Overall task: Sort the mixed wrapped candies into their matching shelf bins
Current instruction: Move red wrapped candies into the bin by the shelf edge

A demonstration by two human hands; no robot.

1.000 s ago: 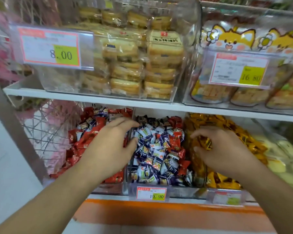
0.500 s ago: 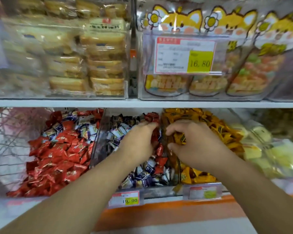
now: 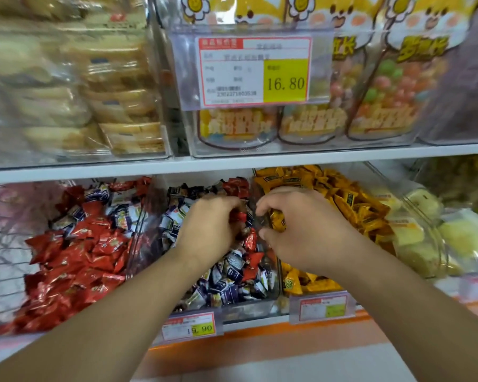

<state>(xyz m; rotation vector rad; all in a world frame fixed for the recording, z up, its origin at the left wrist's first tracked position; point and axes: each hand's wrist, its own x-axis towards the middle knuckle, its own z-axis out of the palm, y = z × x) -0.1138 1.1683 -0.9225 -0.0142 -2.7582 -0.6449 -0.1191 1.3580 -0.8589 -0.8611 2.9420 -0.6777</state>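
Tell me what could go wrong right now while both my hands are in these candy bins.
1. The left hand pinches a red foil-wrapped candy over the clear middle bin of blue-and-white wrapped candies; a loose pinch could drop it back among them.
2. The right hand grips a yellow foil-wrapped candy beside the clear divider wall; it might fall on the wrong side.
3. Blue-and-white strays lie in the red candy bin and may be missed.

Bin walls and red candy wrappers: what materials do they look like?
Bin wall: clear rigid plastic, likely acrylic; candies show through, edges glint. Red candy wrappers: glossy metallised film by the look; crinkled, bright highlights. Exact film type can't be told.
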